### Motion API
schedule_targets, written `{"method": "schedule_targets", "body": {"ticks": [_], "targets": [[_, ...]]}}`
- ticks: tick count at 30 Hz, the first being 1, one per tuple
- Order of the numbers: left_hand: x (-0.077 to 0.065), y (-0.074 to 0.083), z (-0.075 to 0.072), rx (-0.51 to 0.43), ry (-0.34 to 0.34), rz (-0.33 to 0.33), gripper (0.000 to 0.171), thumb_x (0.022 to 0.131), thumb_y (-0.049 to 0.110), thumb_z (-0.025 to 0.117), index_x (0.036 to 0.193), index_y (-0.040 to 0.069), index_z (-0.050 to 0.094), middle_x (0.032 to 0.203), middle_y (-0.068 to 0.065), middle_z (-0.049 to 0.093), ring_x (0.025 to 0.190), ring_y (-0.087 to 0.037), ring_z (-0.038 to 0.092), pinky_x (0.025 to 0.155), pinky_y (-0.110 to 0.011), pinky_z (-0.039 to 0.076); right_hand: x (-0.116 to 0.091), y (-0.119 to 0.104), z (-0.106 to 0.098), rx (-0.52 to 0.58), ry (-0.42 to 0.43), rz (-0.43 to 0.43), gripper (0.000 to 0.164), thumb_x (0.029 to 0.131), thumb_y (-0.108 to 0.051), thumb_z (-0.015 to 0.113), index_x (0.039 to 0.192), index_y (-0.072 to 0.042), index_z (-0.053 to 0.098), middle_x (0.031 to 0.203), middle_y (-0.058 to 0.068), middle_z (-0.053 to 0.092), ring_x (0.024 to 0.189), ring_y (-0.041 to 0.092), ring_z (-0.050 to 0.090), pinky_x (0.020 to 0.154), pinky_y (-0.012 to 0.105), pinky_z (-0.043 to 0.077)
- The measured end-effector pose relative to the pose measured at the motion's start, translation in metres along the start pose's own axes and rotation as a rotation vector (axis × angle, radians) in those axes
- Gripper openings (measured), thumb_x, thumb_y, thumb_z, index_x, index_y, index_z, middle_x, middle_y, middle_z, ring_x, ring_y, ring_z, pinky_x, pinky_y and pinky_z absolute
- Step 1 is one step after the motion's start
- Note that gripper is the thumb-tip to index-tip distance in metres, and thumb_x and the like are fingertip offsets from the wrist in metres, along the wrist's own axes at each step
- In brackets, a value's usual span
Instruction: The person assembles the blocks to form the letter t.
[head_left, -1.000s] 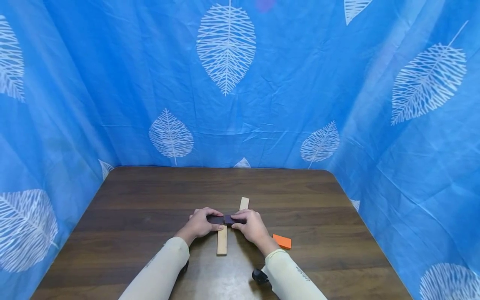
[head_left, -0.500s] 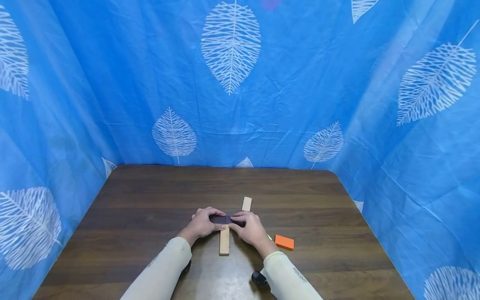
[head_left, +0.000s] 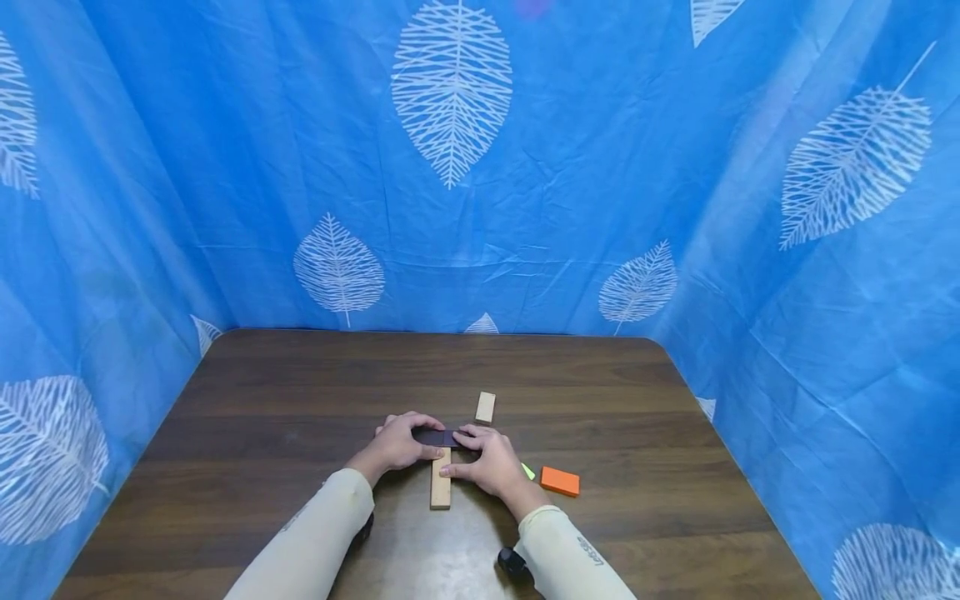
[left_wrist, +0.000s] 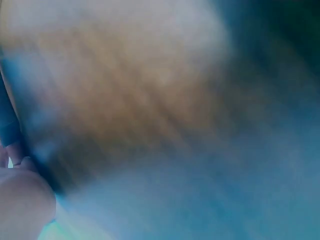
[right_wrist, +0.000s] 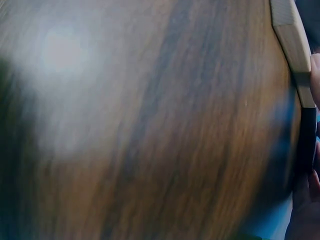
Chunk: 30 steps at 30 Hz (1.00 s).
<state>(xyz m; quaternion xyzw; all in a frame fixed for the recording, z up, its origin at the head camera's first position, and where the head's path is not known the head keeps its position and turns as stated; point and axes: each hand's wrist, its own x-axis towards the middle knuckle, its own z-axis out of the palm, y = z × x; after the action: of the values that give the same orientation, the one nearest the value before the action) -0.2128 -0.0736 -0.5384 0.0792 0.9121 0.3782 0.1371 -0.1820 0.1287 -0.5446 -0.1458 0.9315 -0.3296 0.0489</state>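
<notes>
Two dark purple blocks [head_left: 430, 437] lie end to end in a row across the middle of the table in the head view. My left hand [head_left: 397, 443] grips the left one between thumb and fingers. Over the right one, my right hand [head_left: 493, 465] rests its fingertips, while its thumb stands off, beside a pale wooden block [head_left: 440, 483]. This pale block points towards me and meets the dark row at its far end. The right wrist view catches the pale block [right_wrist: 294, 45] and a dark block [right_wrist: 305, 135] at its edge; the left wrist view is mostly blurred.
Another pale wooden block [head_left: 485, 407] lies behind my right hand. An orange block [head_left: 559, 481] is to the right, with a yellow-green piece [head_left: 528, 472] partly hidden by my right hand. The brown table [head_left: 300, 392] ends at a blue leaf-patterned curtain [head_left: 525, 283].
The right dark block has slid left against the other, closing the small gap. My right thumb has come away from it towards me. My left hand keeps its hold.
</notes>
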Motion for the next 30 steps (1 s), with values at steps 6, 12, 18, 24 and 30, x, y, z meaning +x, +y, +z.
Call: {"method": "schedule_targets", "body": {"ticks": [6, 12, 18, 24, 30], "targets": [[0.001, 0.001, -0.002, 0.019, -0.015, 0.015, 0.029, 0.082, 0.029, 0.086, 0.108, 0.026, 0.074, 0.12, -0.004, 0.06, 0.114, -0.034, 0.044, 0.096, -0.059, 0.029, 0.001, 0.001, 0.001, -0.013, -0.027, 0.018, 0.07, 0.077, -0.051, 0.085, 0.132, -0.011, 0.068, 0.142, 0.01, 0.057, 0.134, 0.034, 0.048, 0.107, 0.049, 0.038], [0.002, 0.004, -0.003, 0.03, -0.024, 0.012, 0.029, 0.081, 0.03, 0.087, 0.107, 0.025, 0.074, 0.114, -0.002, 0.06, 0.109, -0.031, 0.046, 0.094, -0.056, 0.031, 0.001, 0.001, 0.0, -0.023, -0.045, 0.035, 0.07, 0.078, -0.051, 0.084, 0.133, -0.012, 0.066, 0.144, 0.01, 0.056, 0.136, 0.034, 0.046, 0.108, 0.05, 0.037], [0.004, 0.005, -0.005, 0.047, -0.038, 0.034, 0.031, 0.081, 0.031, 0.086, 0.108, 0.023, 0.073, 0.116, -0.003, 0.061, 0.108, -0.031, 0.046, 0.096, -0.058, 0.031, 0.003, 0.001, -0.002, -0.042, -0.057, 0.043, 0.071, 0.078, -0.052, 0.083, 0.135, -0.013, 0.066, 0.144, 0.008, 0.056, 0.136, 0.034, 0.045, 0.107, 0.05, 0.038], [0.009, 0.01, -0.009, 0.105, -0.058, 0.136, 0.055, 0.077, 0.031, 0.088, 0.125, 0.018, 0.065, 0.115, -0.002, 0.06, 0.108, -0.028, 0.047, 0.098, -0.056, 0.03, 0.002, 0.003, -0.003, -0.059, -0.058, 0.037, 0.071, 0.078, -0.053, 0.083, 0.135, -0.013, 0.066, 0.144, 0.007, 0.056, 0.135, 0.035, 0.046, 0.107, 0.05, 0.038], [0.021, 0.029, -0.014, -0.008, -0.04, 0.21, 0.065, 0.083, 0.027, 0.082, 0.14, 0.013, 0.056, 0.132, -0.009, 0.058, 0.121, -0.035, 0.045, 0.102, -0.061, 0.026, 0.0, 0.002, -0.003, -0.041, -0.061, 0.016, 0.07, 0.078, -0.05, 0.084, 0.133, -0.011, 0.066, 0.144, 0.008, 0.056, 0.135, 0.033, 0.047, 0.107, 0.049, 0.038]]}}
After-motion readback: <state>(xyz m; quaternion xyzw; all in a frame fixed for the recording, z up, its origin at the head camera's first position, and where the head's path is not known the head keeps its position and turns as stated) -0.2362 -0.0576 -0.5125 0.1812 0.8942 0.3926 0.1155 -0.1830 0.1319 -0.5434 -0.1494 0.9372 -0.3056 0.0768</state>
